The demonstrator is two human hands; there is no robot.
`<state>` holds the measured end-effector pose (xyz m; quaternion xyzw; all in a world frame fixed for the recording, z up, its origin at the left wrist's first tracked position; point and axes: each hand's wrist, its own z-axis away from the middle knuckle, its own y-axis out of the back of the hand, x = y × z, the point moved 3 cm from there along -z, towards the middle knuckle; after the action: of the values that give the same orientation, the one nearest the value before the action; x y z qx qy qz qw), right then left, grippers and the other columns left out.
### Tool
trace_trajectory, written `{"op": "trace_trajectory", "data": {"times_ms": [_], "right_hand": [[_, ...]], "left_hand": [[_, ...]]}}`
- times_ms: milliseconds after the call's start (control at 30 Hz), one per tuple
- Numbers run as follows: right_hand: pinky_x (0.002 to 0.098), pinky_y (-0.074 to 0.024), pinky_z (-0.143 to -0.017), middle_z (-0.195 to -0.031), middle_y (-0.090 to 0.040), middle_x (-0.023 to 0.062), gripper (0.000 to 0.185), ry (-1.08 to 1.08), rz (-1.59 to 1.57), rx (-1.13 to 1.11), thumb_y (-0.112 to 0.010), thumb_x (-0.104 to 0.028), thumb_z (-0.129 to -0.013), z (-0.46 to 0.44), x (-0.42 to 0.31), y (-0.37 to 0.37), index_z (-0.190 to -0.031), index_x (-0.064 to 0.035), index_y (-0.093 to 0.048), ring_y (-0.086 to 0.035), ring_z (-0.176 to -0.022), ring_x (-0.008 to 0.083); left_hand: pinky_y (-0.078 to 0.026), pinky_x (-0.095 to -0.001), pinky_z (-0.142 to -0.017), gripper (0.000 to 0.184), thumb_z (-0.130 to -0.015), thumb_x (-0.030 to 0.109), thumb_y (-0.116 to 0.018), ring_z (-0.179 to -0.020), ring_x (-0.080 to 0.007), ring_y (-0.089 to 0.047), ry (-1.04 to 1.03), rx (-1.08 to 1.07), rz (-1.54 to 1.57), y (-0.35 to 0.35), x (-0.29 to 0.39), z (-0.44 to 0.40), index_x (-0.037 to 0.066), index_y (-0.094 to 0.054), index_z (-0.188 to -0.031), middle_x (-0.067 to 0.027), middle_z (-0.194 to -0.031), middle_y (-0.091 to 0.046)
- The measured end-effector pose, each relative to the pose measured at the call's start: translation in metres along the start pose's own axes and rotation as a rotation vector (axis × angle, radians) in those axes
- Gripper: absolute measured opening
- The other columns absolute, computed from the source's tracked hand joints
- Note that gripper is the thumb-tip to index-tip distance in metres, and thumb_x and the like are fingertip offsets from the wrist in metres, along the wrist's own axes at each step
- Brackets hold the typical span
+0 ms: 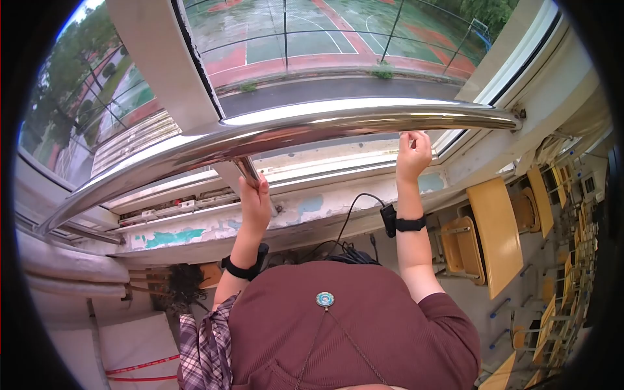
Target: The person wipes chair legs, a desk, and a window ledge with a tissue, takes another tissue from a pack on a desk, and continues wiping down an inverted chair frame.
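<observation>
A shiny metal railing [325, 125] runs across a window in front of me. My left hand [255, 203] is closed around the short metal post [246, 170] that comes down from the rail. My right hand [414, 156] is raised just below the rail's right part, its fingers curled together. Whatever those fingers may hold is too small to make out, and I cannot tell whether they touch the rail. Black straps with small devices circle both wrists. Plaid cloth [207, 344] hangs by my left upper arm.
The window sill [305, 207] below the rail has peeling paint. Black cables [354, 252] lie between my arms. Desks [494, 237] and chairs stand at the right. A broom-like bundle [187, 286] is at the left. Sports courts show outside beyond a fence.
</observation>
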<state>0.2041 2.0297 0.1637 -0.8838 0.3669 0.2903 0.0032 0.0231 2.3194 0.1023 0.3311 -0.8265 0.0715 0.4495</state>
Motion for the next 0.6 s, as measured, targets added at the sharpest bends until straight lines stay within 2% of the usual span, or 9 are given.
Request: {"op": "trace_trajectory", "data": {"times_ms": [33, 67, 167, 333, 467, 600], "right_hand": [[0.0304, -0.0438, -0.056, -0.075, -0.06, 0.0055, 0.011, -0.046, -0.017, -0.014, -0.068, -0.011, -0.069, 0.001, 0.002, -0.004, -0.071, -0.0045, -0.06, -0.056, -0.064, 0.0222], [0.0304, -0.0432, -0.053, -0.073, -0.059, 0.0055, 0.012, 0.104, 0.009, 0.026, -0.069, -0.012, -0.068, 0.004, 0.005, -0.005, -0.069, -0.0057, -0.059, -0.055, -0.061, 0.0222], [0.0306, -0.0423, -0.05, -0.069, -0.056, 0.0049, 0.011, 0.243, 0.053, -0.086, -0.069, -0.011, -0.067, 0.027, -0.006, -0.013, -0.067, -0.0082, -0.058, -0.054, -0.059, 0.0216], [0.0319, -0.0435, -0.052, -0.065, -0.054, 0.0023, 0.012, 0.36, 0.014, -0.374, -0.068, -0.011, -0.063, 0.094, 0.001, -0.03, -0.065, -0.0118, -0.056, -0.055, -0.06, 0.021], [0.0319, -0.0438, -0.054, -0.067, -0.056, 0.0022, 0.011, 0.332, 0.047, -0.383, -0.067, -0.01, -0.062, 0.098, 0.008, -0.022, -0.066, -0.0117, -0.057, -0.055, -0.062, 0.021], [0.0319, -0.0445, -0.056, -0.07, -0.058, 0.0036, 0.012, 0.309, -0.001, -0.185, -0.068, -0.007, -0.062, 0.042, -0.006, -0.004, -0.068, -0.0104, -0.058, -0.056, -0.064, 0.022]], "left_hand": [[-0.036, -0.028, -0.066, 0.018, -0.091, 0.017, -0.042, -0.069, -0.0174, -0.042, -0.004, 0.004, -0.019, 0.0, -0.003, 0.0, -0.001, -0.043, -0.097, -0.0081, -0.079, -0.042], [-0.036, -0.0282, -0.066, 0.018, -0.091, 0.017, -0.042, -0.068, -0.0175, -0.042, -0.006, 0.009, -0.038, 0.0, -0.005, 0.0, -0.001, -0.043, -0.097, -0.0082, -0.079, -0.042], [-0.035, -0.0271, -0.064, 0.017, -0.091, 0.016, -0.042, -0.067, -0.0154, -0.04, -0.011, 0.038, -0.012, -0.002, 0.001, -0.001, -0.001, -0.043, -0.094, -0.0067, -0.077, -0.041], [-0.033, -0.0242, -0.06, 0.015, -0.091, 0.016, -0.043, -0.063, -0.011, -0.037, -0.014, 0.07, 0.1, -0.005, 0.003, -0.002, 0.001, -0.043, -0.093, -0.003, -0.075, -0.038], [-0.032, -0.0235, -0.059, 0.015, -0.091, 0.016, -0.043, -0.063, -0.0103, -0.036, 0.0, 0.079, 0.06, -0.004, 0.001, -0.001, 0.001, -0.042, -0.094, -0.0022, -0.074, -0.038], [-0.034, -0.0235, -0.062, 0.014, -0.092, 0.016, -0.042, -0.065, -0.0103, -0.038, 0.003, 0.056, 0.032, -0.004, 0.004, -0.002, 0.002, -0.04, -0.093, -0.0027, -0.076, -0.039]]}}
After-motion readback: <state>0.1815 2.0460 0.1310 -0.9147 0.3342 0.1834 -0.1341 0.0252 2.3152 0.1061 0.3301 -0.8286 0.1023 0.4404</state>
